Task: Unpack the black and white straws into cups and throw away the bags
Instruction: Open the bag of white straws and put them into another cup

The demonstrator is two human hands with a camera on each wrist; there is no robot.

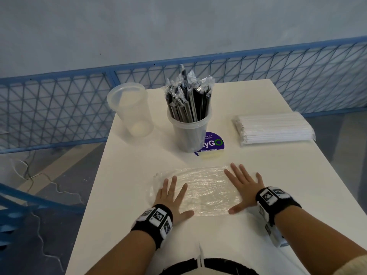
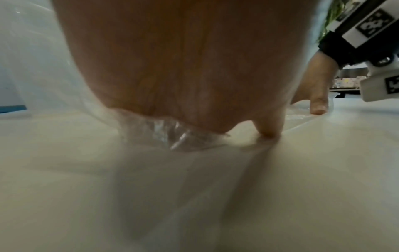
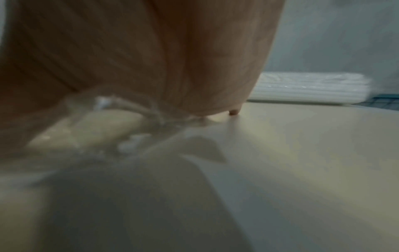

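An empty clear plastic bag (image 1: 200,185) lies flat on the white table (image 1: 129,175) in front of me. My left hand (image 1: 172,197) presses its left end with fingers spread flat, and my right hand (image 1: 243,185) presses its right end the same way. Behind it a clear cup (image 1: 188,133) holds a bundle of wrapped black straws (image 1: 188,98). An empty clear cup (image 1: 130,110) stands at the table's back left corner. A sealed bag of white straws (image 1: 275,127) lies at the back right. In the left wrist view my palm (image 2: 183,68) sits on crumpled plastic (image 2: 172,136).
A round purple sticker (image 1: 213,144) is on the table beside the cup of black straws. A blue wire fence (image 1: 59,108) runs behind and left of the table. The table's left edge drops to a grey floor with loose cables (image 1: 39,179).
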